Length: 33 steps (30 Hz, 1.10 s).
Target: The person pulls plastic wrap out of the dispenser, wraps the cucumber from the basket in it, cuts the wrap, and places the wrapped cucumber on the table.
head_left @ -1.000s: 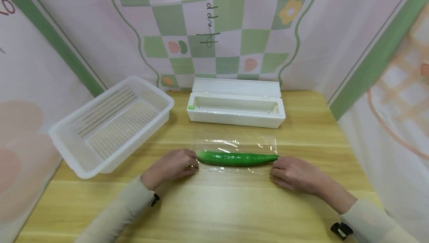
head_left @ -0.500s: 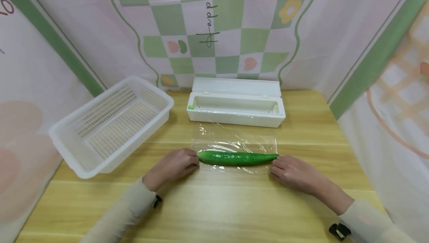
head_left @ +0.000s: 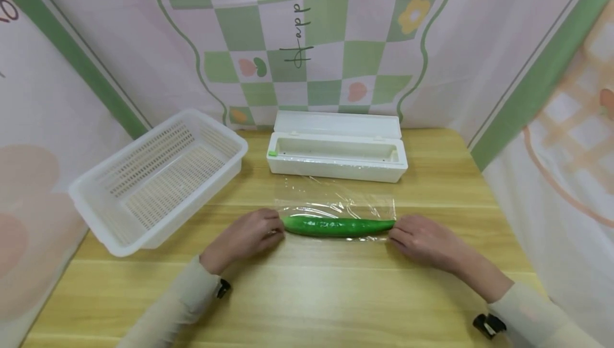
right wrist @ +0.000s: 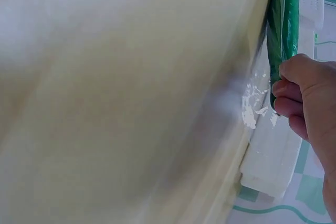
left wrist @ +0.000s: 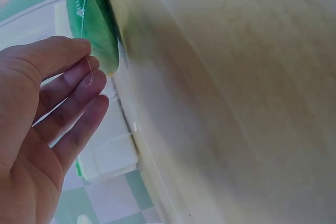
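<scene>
A green cucumber (head_left: 338,226) lies crosswise on a sheet of clear cling film (head_left: 336,199) on the table. My left hand (head_left: 251,233) is at its paler, blunt end, thumb and forefinger pinching the film's edge; the left wrist view shows a thin strand of film (left wrist: 90,74) at the fingertips. At the narrow tip, my right hand (head_left: 427,241) pinches the film with curled fingers. Seen from the right wrist, film lies over the cucumber (right wrist: 290,22) along its near side, and the thumb and fingers (right wrist: 294,69) overlap its lower end.
Behind the film stands a long white cling film box (head_left: 338,169) with its lid raised and a green tab at the left. A white slotted basket (head_left: 211,193) sits on the left of the wooden table (head_left: 307,300). A patterned cloth hangs behind.
The film strip in front of the cucumber has grown narrower, its near edge drawn up toward the cucumber. My right hand has shifted slightly away from me; the film behind shows more creases.
</scene>
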Each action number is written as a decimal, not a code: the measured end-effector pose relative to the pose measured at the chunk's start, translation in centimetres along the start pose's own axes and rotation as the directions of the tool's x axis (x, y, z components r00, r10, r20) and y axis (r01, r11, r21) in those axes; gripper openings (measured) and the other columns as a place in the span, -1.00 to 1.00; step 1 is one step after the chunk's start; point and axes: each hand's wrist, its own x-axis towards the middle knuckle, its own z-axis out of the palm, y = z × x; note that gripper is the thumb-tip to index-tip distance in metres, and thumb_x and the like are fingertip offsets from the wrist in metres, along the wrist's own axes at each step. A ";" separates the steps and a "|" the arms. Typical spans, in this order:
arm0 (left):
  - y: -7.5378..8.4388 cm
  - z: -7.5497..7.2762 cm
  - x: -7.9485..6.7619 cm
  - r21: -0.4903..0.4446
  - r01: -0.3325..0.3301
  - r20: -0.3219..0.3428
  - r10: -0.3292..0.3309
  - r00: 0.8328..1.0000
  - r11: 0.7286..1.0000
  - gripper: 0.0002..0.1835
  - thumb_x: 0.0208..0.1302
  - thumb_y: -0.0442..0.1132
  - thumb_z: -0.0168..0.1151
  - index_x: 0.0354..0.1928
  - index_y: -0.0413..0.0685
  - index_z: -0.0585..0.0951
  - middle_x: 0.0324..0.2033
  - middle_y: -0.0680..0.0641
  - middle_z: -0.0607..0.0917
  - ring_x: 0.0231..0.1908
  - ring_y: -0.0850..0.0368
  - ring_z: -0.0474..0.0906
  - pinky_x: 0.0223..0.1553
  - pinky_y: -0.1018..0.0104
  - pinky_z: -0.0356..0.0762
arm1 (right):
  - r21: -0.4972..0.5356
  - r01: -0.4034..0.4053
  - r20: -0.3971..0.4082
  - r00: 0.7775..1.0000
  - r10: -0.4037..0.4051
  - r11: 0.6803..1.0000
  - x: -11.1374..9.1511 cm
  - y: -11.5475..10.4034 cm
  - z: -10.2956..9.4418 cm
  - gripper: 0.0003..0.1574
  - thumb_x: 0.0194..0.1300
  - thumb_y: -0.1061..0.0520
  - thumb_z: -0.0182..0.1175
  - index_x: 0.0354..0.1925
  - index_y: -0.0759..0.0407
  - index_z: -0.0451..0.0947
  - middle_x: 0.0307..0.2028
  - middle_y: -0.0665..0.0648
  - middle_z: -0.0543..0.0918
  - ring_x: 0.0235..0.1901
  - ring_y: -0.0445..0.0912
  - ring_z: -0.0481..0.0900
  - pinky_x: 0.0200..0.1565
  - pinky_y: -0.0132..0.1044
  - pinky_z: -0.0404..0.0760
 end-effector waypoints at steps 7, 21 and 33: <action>-0.4 -0.3 0.2 -0.011 0.005 -0.041 -0.005 0.999 1.000 -0.92 0.34 -0.29 0.46 -0.16 -0.01 0.79 -0.17 0.04 0.79 -0.16 0.20 0.72 -0.03 0.28 0.77 | 0.019 0.005 0.006 1.000 -0.005 1.000 0.7 0.8 -0.3 -0.26 0.77 -0.01 -0.37 -0.38 0.12 0.65 -0.43 0.01 0.66 -0.40 -0.12 0.61 -0.32 -0.23 0.73; -0.1 -0.8 1.2 -0.006 0.063 -0.014 -0.063 0.998 0.998 -0.95 0.38 -0.28 0.43 -0.17 0.01 0.78 -0.19 0.06 0.78 -0.16 0.21 0.69 -0.03 0.28 0.76 | 0.082 -0.072 0.122 0.991 0.062 0.994 1.4 1.6 -1.2 -0.27 0.76 -0.10 -0.37 -0.30 0.11 0.64 -0.37 -0.03 0.62 -0.36 -0.17 0.51 -0.34 -0.26 0.63; -0.3 -0.5 1.6 -0.005 0.077 -0.005 -0.077 0.997 0.997 -0.94 0.38 -0.28 0.42 -0.15 0.02 0.77 -0.19 0.06 0.77 -0.18 0.23 0.68 -0.04 0.32 0.75 | 0.175 -0.074 0.071 0.996 0.062 0.982 1.5 1.9 -1.0 -0.76 0.54 0.11 0.17 -0.23 0.21 0.69 -0.21 0.10 0.75 -0.20 -0.10 0.69 -0.16 -0.21 0.78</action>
